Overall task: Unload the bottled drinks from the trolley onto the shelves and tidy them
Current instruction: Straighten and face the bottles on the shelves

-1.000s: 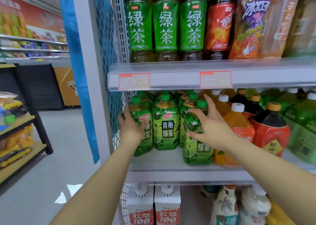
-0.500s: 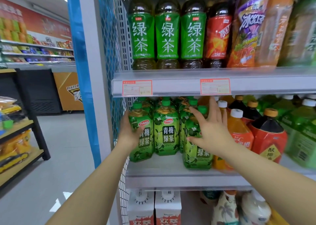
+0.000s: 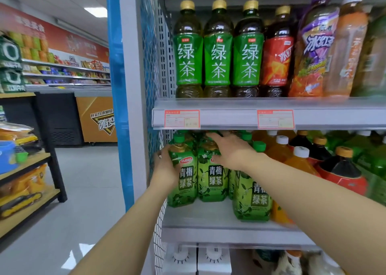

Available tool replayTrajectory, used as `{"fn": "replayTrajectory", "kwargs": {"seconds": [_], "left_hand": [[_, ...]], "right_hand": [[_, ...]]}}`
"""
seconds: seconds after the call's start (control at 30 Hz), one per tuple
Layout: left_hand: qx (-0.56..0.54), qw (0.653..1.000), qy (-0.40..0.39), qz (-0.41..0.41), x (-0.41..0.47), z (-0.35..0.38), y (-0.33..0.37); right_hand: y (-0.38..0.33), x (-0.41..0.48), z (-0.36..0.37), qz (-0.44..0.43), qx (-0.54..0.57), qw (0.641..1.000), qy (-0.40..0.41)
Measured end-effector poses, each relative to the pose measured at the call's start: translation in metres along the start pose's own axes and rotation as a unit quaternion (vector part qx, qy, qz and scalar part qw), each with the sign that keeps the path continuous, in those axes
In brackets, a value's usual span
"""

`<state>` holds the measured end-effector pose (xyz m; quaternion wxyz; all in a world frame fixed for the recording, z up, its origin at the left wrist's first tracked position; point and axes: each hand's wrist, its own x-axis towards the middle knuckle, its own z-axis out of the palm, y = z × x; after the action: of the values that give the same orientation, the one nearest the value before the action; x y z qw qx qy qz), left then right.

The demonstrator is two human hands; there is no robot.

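We are standing in a shop aisle with a pale, shiny floor [image 3: 83, 191], at the left end of a grey metal shelf unit [image 3: 129, 107]. Across the aisle a low rack [image 3: 31, 162] holds packets, and an orange freezer [image 3: 98, 120] stands further back. On the top shelf [image 3: 229, 104] three tall green-label bottles [image 3: 218, 51] stand side by side, with red, purple and orange ones to their right. Two red price tags [image 3: 182, 118] sit on its front edge.

The drinks we are tidying are small green tea bottles clustered at the left end of the middle shelf [image 3: 208, 228]. Our left hand [image 3: 167, 166] grips the leftmost bottle [image 3: 186, 183], fingers curled round its left side just below the neck. Our right hand [image 3: 231, 151] lies over the top of the second bottle [image 3: 212, 178], which touches the first. Its fingers stretch almost straight toward the back of the shelf, the thumb lies across the neck, and it grasps nothing we can see. A third bottle [image 3: 250, 197] stands further forward, near the shelf edge, below our right forearm. To its right are orange juice bottles [image 3: 300, 155] with white caps and dark bottles [image 3: 342, 170] with red labels. White cartons [image 3: 213, 260] stand on the shelf underneath.
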<state>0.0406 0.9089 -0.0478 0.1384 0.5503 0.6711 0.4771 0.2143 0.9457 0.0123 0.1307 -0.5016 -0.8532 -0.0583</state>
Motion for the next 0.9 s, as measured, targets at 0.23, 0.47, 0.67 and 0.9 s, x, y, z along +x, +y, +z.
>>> {"fn": "replayTrajectory", "kwargs": {"seconds": [0.23,0.47,0.67,0.9], "left_hand": [[0.054,0.997,-0.045,0.016,0.013,0.003,0.002],[0.088,0.994,-0.046,0.046,0.013,-0.004,-0.001],[0.098,0.991,-0.036,0.080,-0.008,-0.013,0.001],[0.109,0.986,-0.089,0.088,-0.023,-0.030,0.007]], "right_hand": [[-0.005,0.018,0.027,0.031,0.074,0.995,-0.067],[-0.008,0.011,0.019,0.025,0.018,0.998,-0.063],[-0.012,-0.013,0.010,0.018,-0.030,0.996,-0.083],[-0.011,-0.043,0.002,-0.025,-0.048,0.997,-0.057]]}}
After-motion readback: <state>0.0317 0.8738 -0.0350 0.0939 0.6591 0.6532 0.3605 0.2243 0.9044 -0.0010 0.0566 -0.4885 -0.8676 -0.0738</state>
